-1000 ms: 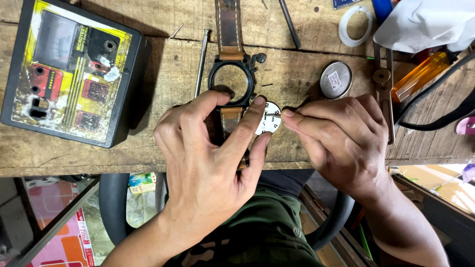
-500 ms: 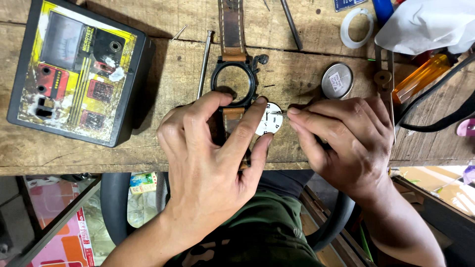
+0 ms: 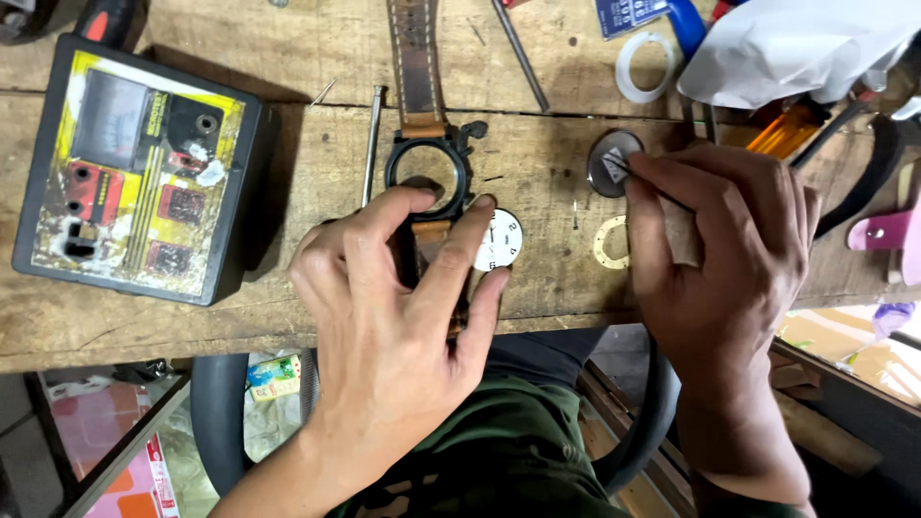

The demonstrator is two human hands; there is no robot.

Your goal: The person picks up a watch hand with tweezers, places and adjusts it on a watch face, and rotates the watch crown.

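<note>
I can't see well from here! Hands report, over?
Left hand pinching white watch dial. Right hand touching round metal caseback. Empty watch case beside.

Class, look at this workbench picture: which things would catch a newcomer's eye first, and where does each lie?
The left hand at centre pinches a small white watch dial just below an empty black watch case on a brown leather strap. The right hand touches a tool to a round metal case back. A black-and-yellow meter box sits at left on the wooden bench.

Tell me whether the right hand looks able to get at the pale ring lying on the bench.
Probably yes. The right hand sits right beside the pale ring, which lies flat on the wooden bench with nothing over it, though its fingers already pinch a thin tool.
</note>
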